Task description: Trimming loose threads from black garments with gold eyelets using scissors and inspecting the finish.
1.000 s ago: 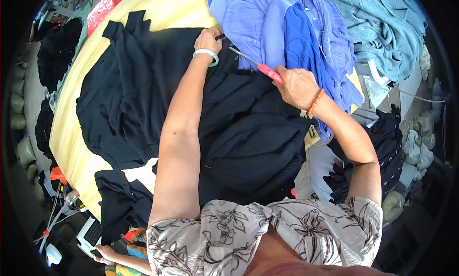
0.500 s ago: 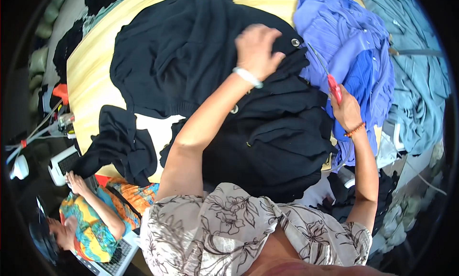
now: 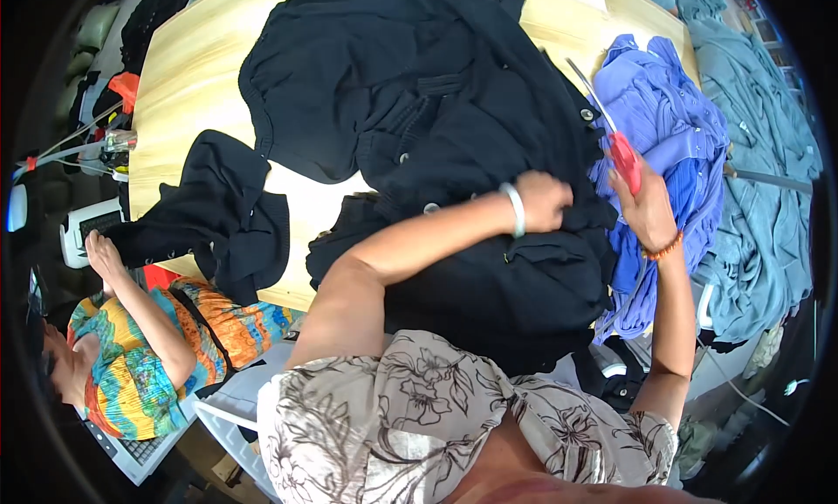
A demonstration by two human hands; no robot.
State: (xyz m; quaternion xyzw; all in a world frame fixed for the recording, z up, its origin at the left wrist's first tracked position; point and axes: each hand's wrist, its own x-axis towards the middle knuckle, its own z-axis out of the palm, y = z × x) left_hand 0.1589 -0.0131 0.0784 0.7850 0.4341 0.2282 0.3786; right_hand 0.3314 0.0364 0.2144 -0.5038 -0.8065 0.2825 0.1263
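Observation:
A black knit cardigan [image 3: 489, 120] with round buttons is spread over the table in front of me. More black knit fabric [image 3: 524, 277] lies bunched on the near side. My left hand [image 3: 543, 203], with a pale bracelet at its wrist, has its fingers curled down on the black cardigan toward its right side; the fingertips are partly hidden and slightly blurred. In my right hand [image 3: 648, 207] is a red-handled tool [image 3: 623, 159] with a long thin metal shaft, pointing away to the upper left. This hand is closed round the handle, above blue-purple garments.
Blue-purple shirts [image 3: 672, 111] are heaped on the right of the yellow wooden table [image 3: 192, 85], with teal fabric [image 3: 759, 155] beyond. At the left, a co-worker's hand [image 3: 106, 258] holds another black knit piece [image 3: 218, 181]. A white plastic crate [image 3: 218, 417] stands at lower left.
My left hand has come nearer and to the right, from open above the cardigan to curled on it. The cardigan lies differently now. My right hand still holds the red-handled tool.

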